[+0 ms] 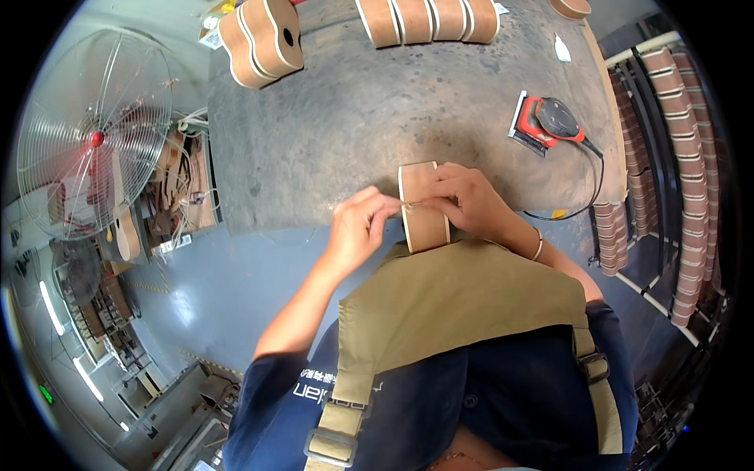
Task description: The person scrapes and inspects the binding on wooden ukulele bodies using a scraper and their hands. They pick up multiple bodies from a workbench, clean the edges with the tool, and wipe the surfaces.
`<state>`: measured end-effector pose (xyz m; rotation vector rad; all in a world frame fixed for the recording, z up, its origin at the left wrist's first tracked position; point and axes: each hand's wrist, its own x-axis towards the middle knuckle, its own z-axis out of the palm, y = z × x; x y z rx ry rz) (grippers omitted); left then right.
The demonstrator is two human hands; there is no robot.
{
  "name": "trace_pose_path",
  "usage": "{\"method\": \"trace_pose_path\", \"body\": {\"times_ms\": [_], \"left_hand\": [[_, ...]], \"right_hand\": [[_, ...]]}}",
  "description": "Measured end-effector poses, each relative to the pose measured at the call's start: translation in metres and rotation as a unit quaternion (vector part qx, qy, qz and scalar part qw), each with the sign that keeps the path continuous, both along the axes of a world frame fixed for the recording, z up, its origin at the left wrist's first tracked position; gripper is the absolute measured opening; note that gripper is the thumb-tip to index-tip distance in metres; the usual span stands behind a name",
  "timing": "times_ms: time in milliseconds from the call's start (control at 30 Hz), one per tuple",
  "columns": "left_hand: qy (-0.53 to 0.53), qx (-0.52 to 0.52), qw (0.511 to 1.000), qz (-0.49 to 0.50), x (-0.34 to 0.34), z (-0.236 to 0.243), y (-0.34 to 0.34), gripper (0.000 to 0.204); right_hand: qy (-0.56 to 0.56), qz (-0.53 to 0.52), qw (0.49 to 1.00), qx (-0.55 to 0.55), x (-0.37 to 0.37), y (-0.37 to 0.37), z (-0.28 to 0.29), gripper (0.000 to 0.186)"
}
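A small wooden ukulele body (426, 229) with pale edging stands on its side at the table's near edge, against my apron. My left hand (365, 224) is closed in a pinch at its left edge, on something too small to make out. From the right, my right hand (465, 196) reaches across the body's curved side, its thumb and forefinger pinched close to the left fingertips. Its other fingers rest along the wood. What lies between the two pinches is hidden or too tiny to name.
A red and black sander (546, 122) with a cord lies at right on the dark table (338, 118). Several ukulele bodies (428, 22) line the far edge; others (261, 41) stand far left. A white bottle (561, 49) lies far right. A big fan (96, 137) stands left, striped cloth rolls (682, 188) right.
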<state>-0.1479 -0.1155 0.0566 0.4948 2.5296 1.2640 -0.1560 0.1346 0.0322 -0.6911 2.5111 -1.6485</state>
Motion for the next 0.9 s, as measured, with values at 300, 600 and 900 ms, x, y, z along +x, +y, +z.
{"method": "trace_pose_path", "body": {"times_ms": [300, 600, 900], "left_hand": [[0.042, 0.025, 0.999, 0.011, -0.043, -0.044, 0.002, 0.014], [0.244, 0.054, 0.968, 0.008, 0.050, -0.031, -0.008, 0.015], [0.188, 0.045, 0.981, 0.020, -0.001, -0.026, -0.005, 0.015]], "right_hand": [[-0.071, -0.009, 0.997, -0.003, -0.035, 0.001, -0.044, 0.011], [0.180, 0.007, 0.982, 0.050, 0.052, -0.004, -0.009, 0.019], [0.151, -0.008, 0.988, 0.026, 0.007, -0.006, -0.004, 0.014]]}}
